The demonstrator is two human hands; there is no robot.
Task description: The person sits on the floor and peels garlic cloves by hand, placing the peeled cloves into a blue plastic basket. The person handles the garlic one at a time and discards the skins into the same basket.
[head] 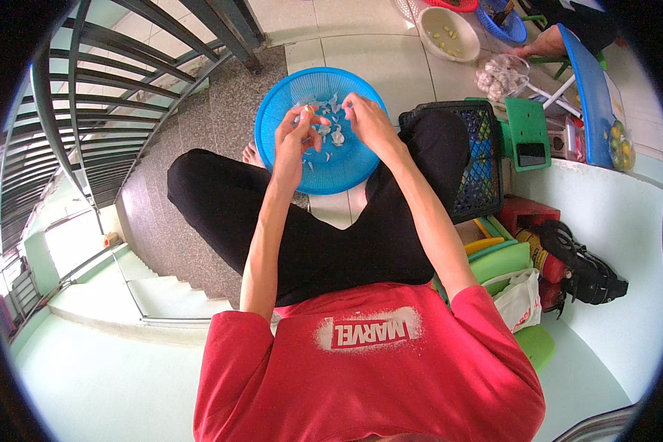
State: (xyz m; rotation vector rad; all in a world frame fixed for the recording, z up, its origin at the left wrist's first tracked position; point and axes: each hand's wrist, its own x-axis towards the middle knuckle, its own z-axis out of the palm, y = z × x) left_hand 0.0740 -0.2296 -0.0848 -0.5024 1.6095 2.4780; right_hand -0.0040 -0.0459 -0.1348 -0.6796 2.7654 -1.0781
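My left hand (pixel 295 134) is over the left part of a round blue plastic basket (pixel 359 173). Between its thumb and index finger it pinches a small pale garlic clove (pixel 308 109). Across from it, my right hand (pixel 369 122) hovers above the basket's right side, thumb and fingertips drawn close together. Whether a scrap of skin is between them cannot be made out. Loose papery garlic skins (pixel 337 136) lie scattered in the basket, which stands on the floor between my legs.
Beyond the basket, a pale bowl (pixel 428 27) holds peeled cloves in liquid, near a bag of garlic bulbs (pixel 500 77). Another person's hand (pixel 522 51) is beside that bag. A black plastic crate (pixel 478 207) stands by my right knee. Metal railings (pixel 127 72) and stairs (pixel 171 295) are on the left.
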